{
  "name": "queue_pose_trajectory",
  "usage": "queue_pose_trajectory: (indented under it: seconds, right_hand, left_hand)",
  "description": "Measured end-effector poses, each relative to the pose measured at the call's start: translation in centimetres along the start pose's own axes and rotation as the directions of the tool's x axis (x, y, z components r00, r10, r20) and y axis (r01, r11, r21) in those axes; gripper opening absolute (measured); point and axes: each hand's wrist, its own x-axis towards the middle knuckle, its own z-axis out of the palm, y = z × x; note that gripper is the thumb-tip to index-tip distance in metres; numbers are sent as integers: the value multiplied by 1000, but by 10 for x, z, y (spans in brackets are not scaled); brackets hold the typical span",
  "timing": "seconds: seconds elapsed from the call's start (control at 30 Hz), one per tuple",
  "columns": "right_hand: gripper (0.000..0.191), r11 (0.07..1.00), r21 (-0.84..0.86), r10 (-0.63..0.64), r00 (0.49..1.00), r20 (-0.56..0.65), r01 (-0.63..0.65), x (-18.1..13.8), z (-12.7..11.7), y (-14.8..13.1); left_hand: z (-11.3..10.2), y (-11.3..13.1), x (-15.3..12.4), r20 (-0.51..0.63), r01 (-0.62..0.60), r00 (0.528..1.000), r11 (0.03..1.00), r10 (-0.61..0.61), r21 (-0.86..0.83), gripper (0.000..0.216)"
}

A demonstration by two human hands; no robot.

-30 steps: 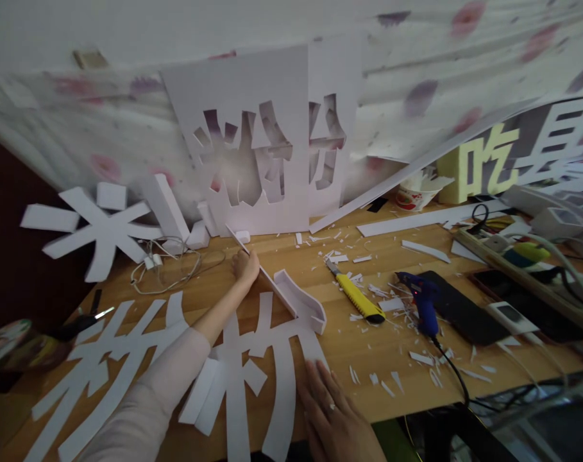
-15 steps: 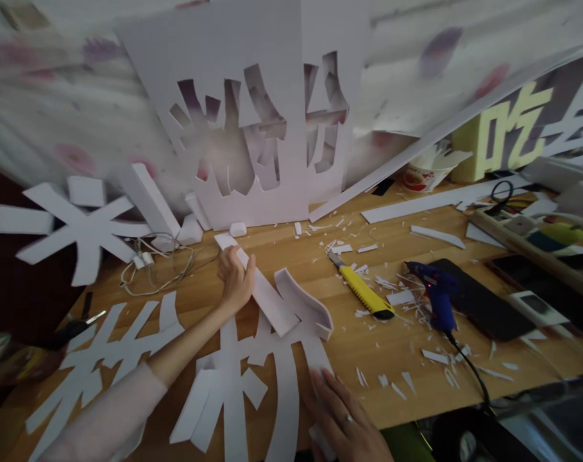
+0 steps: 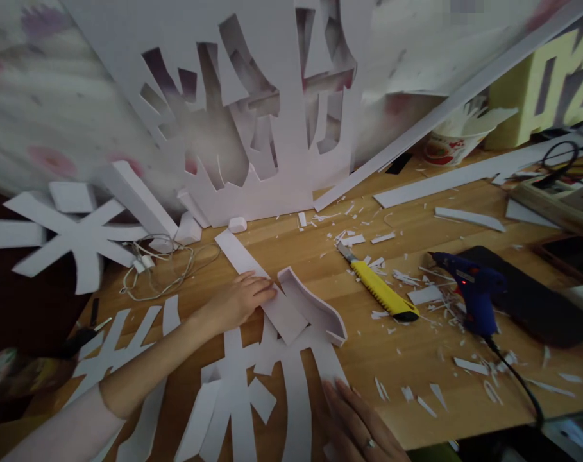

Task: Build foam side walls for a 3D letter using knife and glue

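My left hand (image 3: 238, 298) lies flat, fingers stretched out, on a long white foam strip (image 3: 245, 256) that rests on the wooden table (image 3: 397, 346). Its fingertips press the strip beside a curved white foam piece (image 3: 315, 311) standing on edge. My right hand (image 3: 361, 427) rests flat at the near edge, fingers apart, on the lower part of a large white cut-out character (image 3: 281, 385). A ring shows on one finger.
A yellow utility knife (image 3: 380, 292) and a blue glue gun (image 3: 474, 292) with its cord lie to the right among several white scraps. A cut foam board (image 3: 253, 109) leans at the back. More white characters (image 3: 74, 234) and a cable (image 3: 166, 263) sit left.
My left hand has let the strip down from a raised edge-on grip to lying flat and now presses it with open fingers. The view has moved closer and lower.
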Motion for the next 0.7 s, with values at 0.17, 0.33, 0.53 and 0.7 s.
queue_pose_trajectory:
  seconds: [0.17,0.33,0.53,0.7]
  right_hand:
    - [35,999,48,16,999,31,-18,6,-6,-1]
    - [35,997,66,49,999,22,-50,10,-10,-3]
    - [35,989,111,92,995,27,-94,10,-11,-7]
    - [35,977,150,149,988,31,-152,11,-13,-12]
  left_hand:
    - [3,0,6,-123,-102,986,992,111,77,35]
    - [11,12,19,-256,1,966,997,19,79,25]
    - [24,25,27,-363,117,925,993,-109,1,20]
    - [19,13,26,-345,64,936,998,-61,-5,24]
